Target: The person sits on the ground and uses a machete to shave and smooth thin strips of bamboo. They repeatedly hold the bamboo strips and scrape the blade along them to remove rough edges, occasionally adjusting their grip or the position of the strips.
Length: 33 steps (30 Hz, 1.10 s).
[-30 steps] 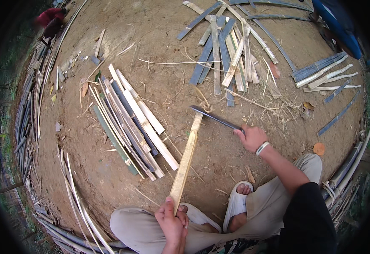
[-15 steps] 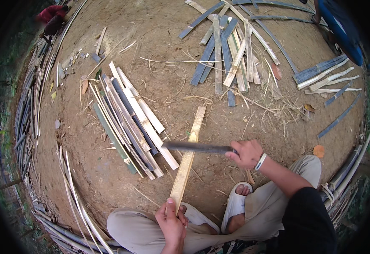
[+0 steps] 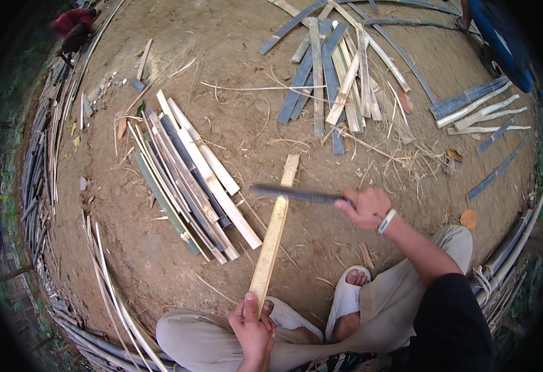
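My left hand [image 3: 252,325] is closed around the near end of a pale bamboo strip [image 3: 270,248], which slants up and away from me over the dirt. In my right hand [image 3: 366,207], wrapped round its handle, is a long dark-bladed knife [image 3: 309,194]. The blade points left and lies across the strip's upper part, by a notched, lighter spot. A pale band circles my right wrist. Left of the strip lies a bundle of split bamboo pieces [image 3: 188,170], some pale, some dark, one green.
A second heap of bamboo slats [image 3: 333,80] lies on the dirt farther off, with shavings [image 3: 408,158] beside it. Bamboo poles [image 3: 39,180] line the left edge. One person in red [image 3: 73,28] bends at far left; another in blue [image 3: 498,43] is at upper right.
My right hand and the knife have moved away from me along the strip, a little to the right. My left hand keeps its hold in the same place.
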Each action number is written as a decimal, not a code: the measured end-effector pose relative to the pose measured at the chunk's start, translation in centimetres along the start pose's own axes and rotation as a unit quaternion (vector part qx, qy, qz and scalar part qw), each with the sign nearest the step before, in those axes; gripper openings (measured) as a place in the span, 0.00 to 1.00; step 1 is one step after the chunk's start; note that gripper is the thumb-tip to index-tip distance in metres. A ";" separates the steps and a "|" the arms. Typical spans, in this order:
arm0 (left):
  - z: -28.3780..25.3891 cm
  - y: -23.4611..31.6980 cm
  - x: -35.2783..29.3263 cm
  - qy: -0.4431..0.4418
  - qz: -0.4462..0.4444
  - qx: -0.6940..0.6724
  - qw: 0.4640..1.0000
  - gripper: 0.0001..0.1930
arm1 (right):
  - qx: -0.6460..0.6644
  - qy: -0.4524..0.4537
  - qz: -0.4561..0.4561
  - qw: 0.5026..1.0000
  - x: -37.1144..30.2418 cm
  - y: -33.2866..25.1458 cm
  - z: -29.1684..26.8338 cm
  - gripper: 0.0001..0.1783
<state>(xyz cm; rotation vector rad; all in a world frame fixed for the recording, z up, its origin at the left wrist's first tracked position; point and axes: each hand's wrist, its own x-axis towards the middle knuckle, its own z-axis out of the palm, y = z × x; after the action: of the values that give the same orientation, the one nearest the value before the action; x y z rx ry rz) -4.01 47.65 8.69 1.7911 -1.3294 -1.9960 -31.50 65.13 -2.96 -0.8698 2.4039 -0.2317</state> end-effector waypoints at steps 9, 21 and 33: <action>-0.8 -0.2 0.5 -0.033 -0.002 -0.009 0.999 0.20 | 0.007 0.020 0.102 0.995 2.4 1.2 0.1 0.33; -2.1 -0.9 -0.3 -0.054 0.026 0.003 0.998 0.20 | 0.182 0.131 0.120 0.967 1.2 -0.5 1.1 0.26; -2.3 -5.3 -4.1 -0.205 0.158 0.159 0.953 0.19 | 0.744 0.023 0.019 0.668 -5.8 -14.1 -6.4 0.17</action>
<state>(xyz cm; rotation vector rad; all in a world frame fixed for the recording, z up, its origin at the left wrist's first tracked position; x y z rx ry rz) 1.37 52.24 8.35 1.1832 -2.0139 -2.1310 -23.94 57.69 9.73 0.0321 1.3798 -1.8315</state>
